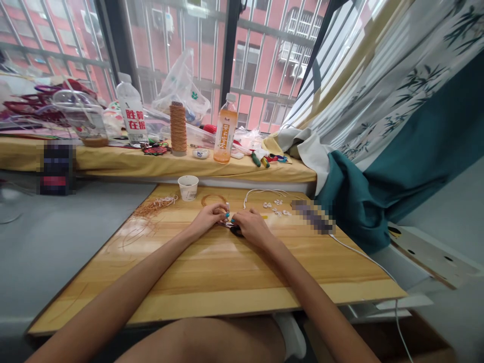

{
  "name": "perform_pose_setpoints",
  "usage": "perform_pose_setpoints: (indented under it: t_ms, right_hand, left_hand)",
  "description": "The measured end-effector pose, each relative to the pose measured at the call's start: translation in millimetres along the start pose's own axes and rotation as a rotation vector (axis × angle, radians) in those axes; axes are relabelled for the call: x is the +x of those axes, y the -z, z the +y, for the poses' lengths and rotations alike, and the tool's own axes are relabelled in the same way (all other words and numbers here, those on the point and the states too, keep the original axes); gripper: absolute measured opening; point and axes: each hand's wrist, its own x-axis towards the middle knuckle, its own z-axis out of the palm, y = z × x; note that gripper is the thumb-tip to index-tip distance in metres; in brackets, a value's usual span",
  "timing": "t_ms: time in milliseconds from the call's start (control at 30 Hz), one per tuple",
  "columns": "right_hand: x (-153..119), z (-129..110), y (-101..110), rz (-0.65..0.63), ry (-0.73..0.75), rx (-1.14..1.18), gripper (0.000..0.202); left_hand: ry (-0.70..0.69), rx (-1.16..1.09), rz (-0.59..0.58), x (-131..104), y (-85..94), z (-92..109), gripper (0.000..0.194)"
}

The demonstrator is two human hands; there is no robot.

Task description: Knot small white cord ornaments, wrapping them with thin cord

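Observation:
Over the middle of the wooden table, my left hand (209, 218) and my right hand (254, 228) are close together with a narrow gap between the fingertips. Both are closed in a pinch, blue nails showing. What they pinch is too small to make out. A small white piece (227, 206) stands out just above my left fingertips. Under my right hand lies a dark object (237, 231), partly covered, its kind unclear. Behind my left hand is a coil of thin brown cord (212, 197). Several small white pieces (278, 212) lie to the right of my right hand.
A paper cup (188, 188) stands near the table's back edge. Loose brown strands (147, 213) spread at left. A white cable (363, 253) crosses the right side near a blurred-out object (313, 217). The sill holds bottles, including an orange drink bottle (226, 130), and a thread spool (178, 129).

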Motion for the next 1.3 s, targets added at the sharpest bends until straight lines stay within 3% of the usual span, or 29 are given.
perform_pose_setpoints:
  t_ms: [300, 400, 533, 667, 900, 1300]
  right_hand:
    - [3, 2, -3, -0.126, -0.221, 0.259, 0.026]
    - [2, 2, -5, -0.156, -0.215, 0.298, 0.028]
    - [-1, 2, -2, -0.053, -0.09, 0.186, 0.025]
    - [-4, 4, 4, 0.086, 0.009, -0.052, 0.02]
    - [-5, 7, 4, 0.34, 0.074, -0.209, 0.022]
    - [-4, 3, -2, 0.381, 0.173, -0.335, 0.015]
  left_hand:
    - [-0.071, 0.092, -0.061, -1, -0.8, 0, 0.021]
    - [-0.069, 0.094, -0.059, -1, -0.3, 3, 0.019]
    - [0.046, 0.003, -0.042, -1, 0.4, 5, 0.023]
    - [0.176, -0.137, 0.06, 2, 2.6, 4, 0.021]
    - [0.233, -0.202, 0.119, 2, 4.9, 6, 0.015]
    - [0.258, -0.218, 0.074, 0, 4.2, 10, 0.005]
